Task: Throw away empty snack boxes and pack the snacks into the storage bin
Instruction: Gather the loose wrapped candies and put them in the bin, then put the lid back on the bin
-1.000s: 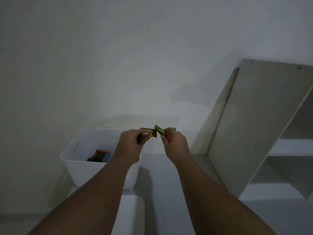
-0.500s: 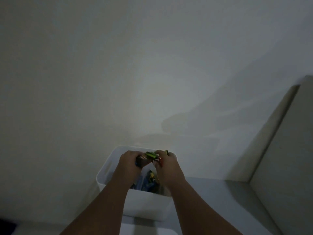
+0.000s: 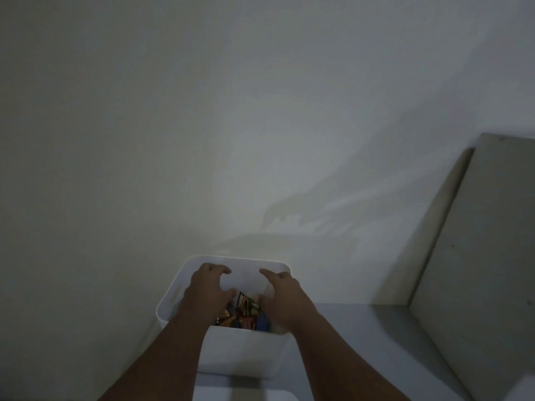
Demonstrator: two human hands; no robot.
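Two hands, left hand (image 3: 207, 286) and right hand (image 3: 285, 295), hang palms-down over the storage bin (image 3: 237, 353), fingers (image 3: 222, 270) loosely curled, gripping nothing

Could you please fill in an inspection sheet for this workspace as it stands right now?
Surface: grey shelf top, dimly lit.
Job's things: white bin on the shelf top; snack packets lying inside it; no snack boxes seen.
Clutter: nothing seen.
Hands: left hand and right hand over the bin, fingers relaxed, holding nothing.
Cables: nothing seen.
Surroundings: plain wall behind; pale panel standing at the right.
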